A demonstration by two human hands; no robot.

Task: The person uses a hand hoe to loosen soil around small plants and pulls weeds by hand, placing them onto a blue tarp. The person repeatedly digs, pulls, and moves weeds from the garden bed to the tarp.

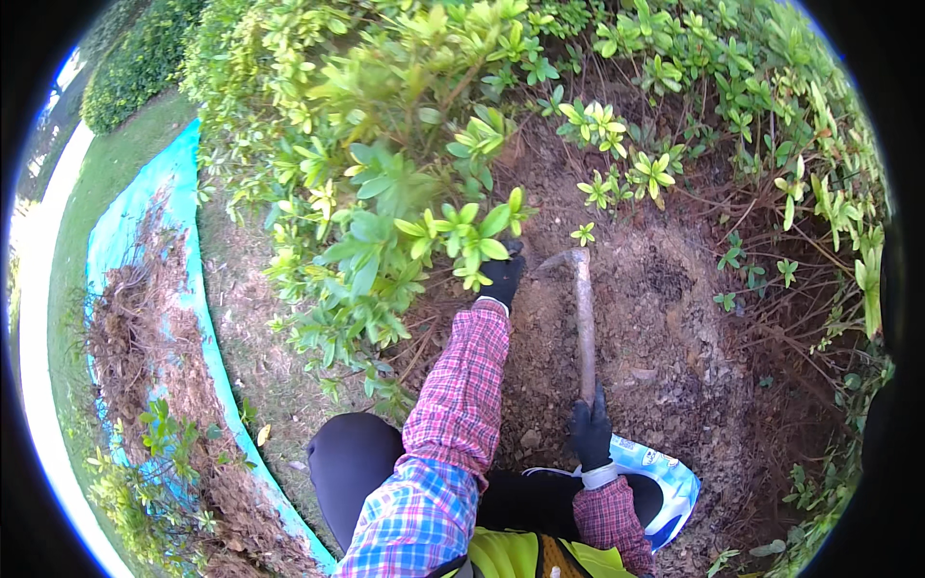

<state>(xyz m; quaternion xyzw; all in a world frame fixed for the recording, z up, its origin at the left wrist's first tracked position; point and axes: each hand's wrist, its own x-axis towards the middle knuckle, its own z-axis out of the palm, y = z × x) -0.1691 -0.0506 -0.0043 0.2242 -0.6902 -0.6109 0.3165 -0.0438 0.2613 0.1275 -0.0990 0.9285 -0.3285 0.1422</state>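
Observation:
My right hand point(591, 437), in a dark glove, grips the lower end of the handle of a small hand hoe point(585, 325). Its narrow metal blade points left and rests at the bare soil point(643, 325). My left hand point(504, 276), gloved too, reaches forward to the base of a leafy shrub point(361, 238), just left of the blade. Leaves cover part of that hand, so whether it holds a stem cannot be seen.
A blue tarp point(209, 354) on the left bears loose soil and uprooted, rooty plants point(126, 325). More shrubs point(730, 94) with bare lower twigs line the back and right. A blue-and-white printed bag point(676, 498) lies beside my right leg. Grass point(123, 188) borders the tarp.

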